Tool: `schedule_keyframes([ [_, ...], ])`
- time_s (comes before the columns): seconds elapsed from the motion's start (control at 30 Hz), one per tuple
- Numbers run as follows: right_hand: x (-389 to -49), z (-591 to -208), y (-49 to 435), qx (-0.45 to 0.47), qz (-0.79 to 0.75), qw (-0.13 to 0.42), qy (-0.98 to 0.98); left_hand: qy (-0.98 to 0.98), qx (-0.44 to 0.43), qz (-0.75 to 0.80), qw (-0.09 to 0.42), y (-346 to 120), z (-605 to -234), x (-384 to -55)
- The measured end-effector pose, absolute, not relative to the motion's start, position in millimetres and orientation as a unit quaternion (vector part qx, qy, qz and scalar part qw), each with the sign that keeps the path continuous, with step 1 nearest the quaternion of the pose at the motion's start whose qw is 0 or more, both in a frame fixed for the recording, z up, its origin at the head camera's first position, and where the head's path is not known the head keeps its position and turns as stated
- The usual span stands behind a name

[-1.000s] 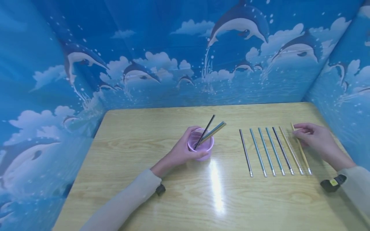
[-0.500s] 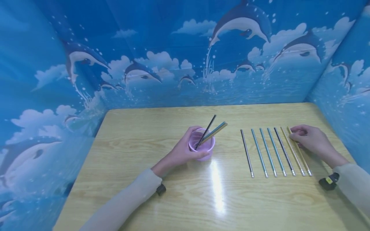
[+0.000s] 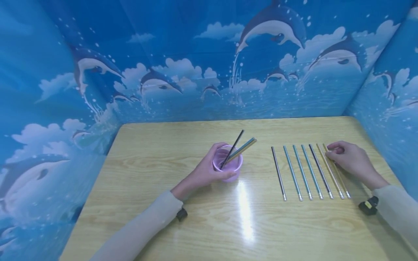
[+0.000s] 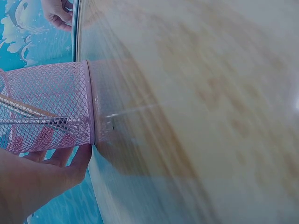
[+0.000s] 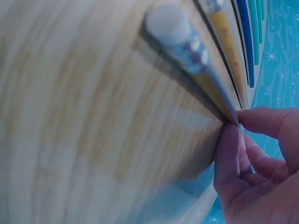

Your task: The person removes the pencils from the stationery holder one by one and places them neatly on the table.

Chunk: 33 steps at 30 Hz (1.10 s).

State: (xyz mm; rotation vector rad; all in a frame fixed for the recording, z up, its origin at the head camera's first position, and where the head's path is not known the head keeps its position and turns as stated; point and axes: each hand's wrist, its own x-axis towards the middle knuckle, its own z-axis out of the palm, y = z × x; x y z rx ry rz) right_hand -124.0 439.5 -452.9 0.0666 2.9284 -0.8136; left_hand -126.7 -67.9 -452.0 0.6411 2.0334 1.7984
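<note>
Rightmost pencil (image 3: 339, 177) and right hand (image 3: 351, 158) have shifted left, away from the right edge of the table (image 3: 294, 232). Right thumb and fingers pinch this pencil beside 6 other pencils (image 3: 312, 172). Left hand (image 3: 207, 168) grips the cup (image 4: 51, 88), left of the row; pencils lean inside.

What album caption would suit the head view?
Left grip holds a pink cup of pencils; right grip pinches the yellow pencil at the right end of a row of seven.
</note>
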Motion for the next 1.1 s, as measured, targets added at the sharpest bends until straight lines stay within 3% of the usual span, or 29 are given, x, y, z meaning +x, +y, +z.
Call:
schedule_keyframes([
  [0.4,-110.1,-443.1,420.7,0.085,-0.299,0.004,0.95,0.722,0.219,0.633,0.174,-68.2,-449.7,-125.3],
  [0.67,-102.5,-431.4,399.0,0.158,-0.453,-0.054,0.876,0.724,0.219,0.63,0.175,-68.3,-451.3,-125.6],
  [0.87,-95.9,-419.9,370.3,0.148,-0.525,-0.107,0.831,0.728,0.222,0.626,0.172,-69.5,-451.7,-126.4],
  [1.1,-92.3,-406.0,339.6,0.127,-0.574,-0.118,0.8,0.721,0.22,0.633,0.179,-68.6,-453.2,-126.7],
])
